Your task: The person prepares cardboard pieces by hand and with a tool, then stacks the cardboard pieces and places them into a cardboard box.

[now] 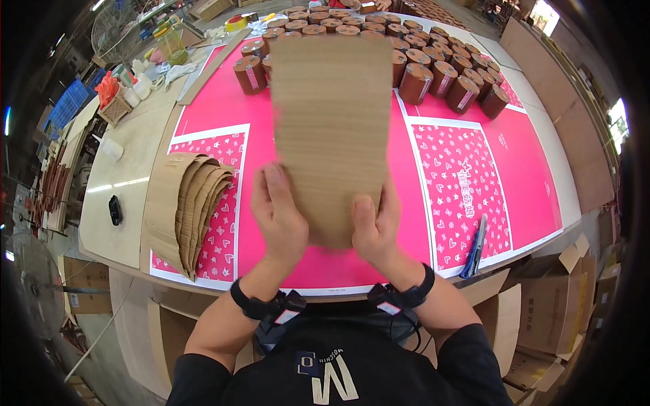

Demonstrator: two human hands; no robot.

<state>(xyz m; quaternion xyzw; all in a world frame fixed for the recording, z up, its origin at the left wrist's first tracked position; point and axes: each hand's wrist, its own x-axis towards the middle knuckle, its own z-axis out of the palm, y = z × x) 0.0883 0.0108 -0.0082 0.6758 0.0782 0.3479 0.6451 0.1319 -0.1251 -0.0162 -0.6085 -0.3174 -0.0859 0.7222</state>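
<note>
Between my two hands, a brown corrugated cardboard sheet is held up above the pink-covered table. My left hand grips its lower left edge, thumb on the face turned to me. At the lower right edge, my right hand pinches the sheet the same way. The fingers behind the cardboard are mostly hidden. To the left lies a stack of bent cardboard sheets on the printed pink paper. A blue utility knife rests near the table's front right edge.
Many brown cylindrical containers stand in rows across the far side. Along the left are a white squeeze bottle, a small black object and a wooden crate. Open cardboard boxes sit below right. Another person's hands show at the far edge.
</note>
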